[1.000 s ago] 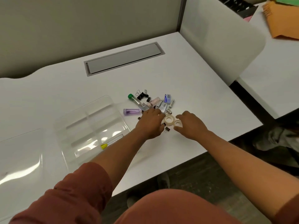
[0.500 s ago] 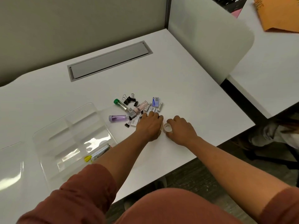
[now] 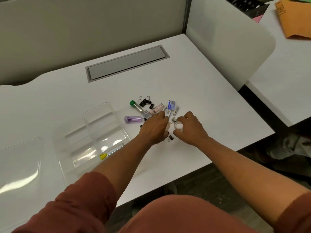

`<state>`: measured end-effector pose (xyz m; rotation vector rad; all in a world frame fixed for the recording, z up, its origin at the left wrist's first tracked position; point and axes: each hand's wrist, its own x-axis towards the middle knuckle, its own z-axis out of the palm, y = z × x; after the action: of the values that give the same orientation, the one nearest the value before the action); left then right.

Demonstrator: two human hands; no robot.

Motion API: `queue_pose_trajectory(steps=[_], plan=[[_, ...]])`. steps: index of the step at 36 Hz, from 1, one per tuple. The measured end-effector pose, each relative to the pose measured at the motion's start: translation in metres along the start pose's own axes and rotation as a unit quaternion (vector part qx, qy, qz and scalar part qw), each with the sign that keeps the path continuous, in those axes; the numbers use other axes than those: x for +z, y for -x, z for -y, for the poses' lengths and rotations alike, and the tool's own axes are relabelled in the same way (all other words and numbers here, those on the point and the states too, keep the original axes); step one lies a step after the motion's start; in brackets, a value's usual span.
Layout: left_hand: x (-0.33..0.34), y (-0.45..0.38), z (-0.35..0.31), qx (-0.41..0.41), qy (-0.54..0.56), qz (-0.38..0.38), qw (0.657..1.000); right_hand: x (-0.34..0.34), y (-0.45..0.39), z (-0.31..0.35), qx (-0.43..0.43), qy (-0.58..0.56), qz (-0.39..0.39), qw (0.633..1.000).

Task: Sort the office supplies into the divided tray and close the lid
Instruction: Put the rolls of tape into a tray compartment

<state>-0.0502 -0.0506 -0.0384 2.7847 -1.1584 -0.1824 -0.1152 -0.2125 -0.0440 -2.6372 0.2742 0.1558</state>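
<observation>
The right hand (image 3: pixel 191 127) curls its fingers and thumb round a small white tape roll (image 3: pixel 178 126) near the bench's (image 3: pixel 210 98) front edge. The left hand (image 3: pixel 154 127) lies palm down on the scattered supplies, fingers reaching forward over them; whether it grips anything I cannot tell. The clear divided tray (image 3: pixel 90 132) sits toward the bench's left front, a yellow-capped pen (image 3: pixel 111 151) in its nearest compartment, long axis running from front-left to back-right, cap front-left. The lid (image 3: pixel 18 165) lies flat just left of the tray.
</observation>
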Motion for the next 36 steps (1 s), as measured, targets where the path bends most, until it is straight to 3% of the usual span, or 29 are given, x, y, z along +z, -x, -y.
queue_pose_trajectory(steps=[13, 24, 31, 36], plan=[[-0.045, 0.100, 0.076, -0.061, 0.014, -0.047, 0.997, 0.025, 0.021, 0.117, -0.109, -0.024, 0.021, 0.994], [-0.039, 0.214, 0.141, -0.158, 0.043, -0.060, 0.985, 0.075, 0.044, 0.202, -0.204, 0.048, 0.071, 0.975], [-0.036, 0.269, 0.166, -0.198, 0.074, -0.051, 0.976, 0.104, 0.058, 0.238, -0.278, 0.099, 0.107, 0.949], [-0.033, 0.289, 0.171, -0.196, 0.097, -0.005, 0.976, 0.117, 0.065, 0.253, -0.333, 0.206, 0.133, 0.911]])
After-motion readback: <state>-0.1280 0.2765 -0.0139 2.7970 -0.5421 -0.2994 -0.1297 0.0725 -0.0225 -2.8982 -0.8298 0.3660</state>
